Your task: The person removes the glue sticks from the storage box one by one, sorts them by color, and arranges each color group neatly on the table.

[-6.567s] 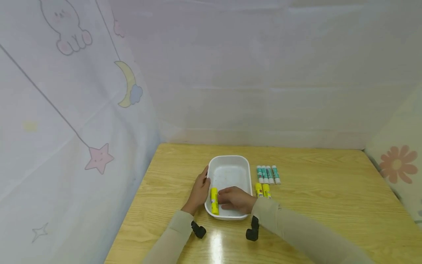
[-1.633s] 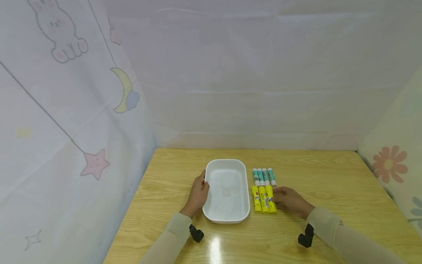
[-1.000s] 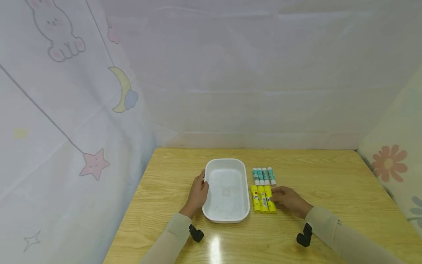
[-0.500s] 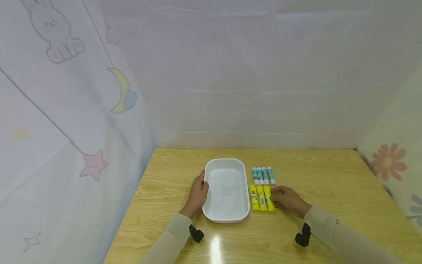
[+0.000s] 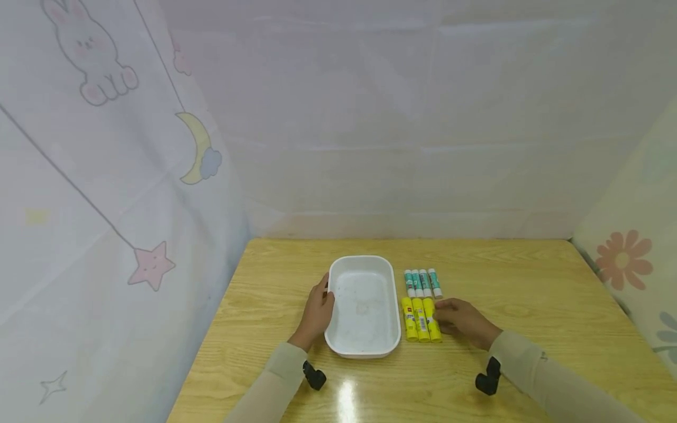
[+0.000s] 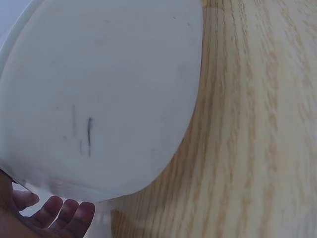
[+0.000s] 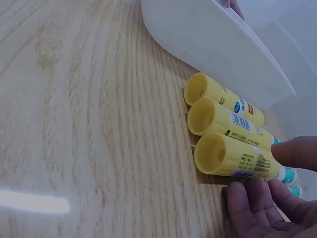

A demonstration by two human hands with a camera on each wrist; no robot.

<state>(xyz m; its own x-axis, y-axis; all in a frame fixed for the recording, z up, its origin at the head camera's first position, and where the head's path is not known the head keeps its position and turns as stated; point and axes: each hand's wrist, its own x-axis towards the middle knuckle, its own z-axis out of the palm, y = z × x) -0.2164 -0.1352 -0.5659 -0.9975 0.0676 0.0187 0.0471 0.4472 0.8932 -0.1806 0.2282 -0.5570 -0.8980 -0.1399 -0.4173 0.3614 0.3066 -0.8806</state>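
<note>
My left hand [image 5: 316, 311] holds the left rim of a white plastic tray [image 5: 362, 355], fingers along its outer wall and thumb near the edge. Right of the tray lie three yellow glue sticks side by side; my right hand [image 5: 465, 322] is at the rightmost yellow glue stick [image 5: 432, 329]. In the right wrist view, one digit touches that stick [image 7: 233, 156] from above while the other fingers [image 7: 247, 203] curl low along its side. The middle glue stick [image 7: 223, 119] and the left one [image 7: 218, 96] lie parallel, close against it.
Several smaller teal-and-white glue sticks [image 5: 418, 283] lie in a row just beyond the yellow ones. A wooden table [image 5: 518, 282] carries everything. Printed cloth [image 5: 338, 129] hangs behind and at both sides.
A yellow glue stick earlier inside the tray now lies on the table with the other two. My right hand moved right with it; lately the yellow sticks shifted slightly left. My left hand stayed.
</note>
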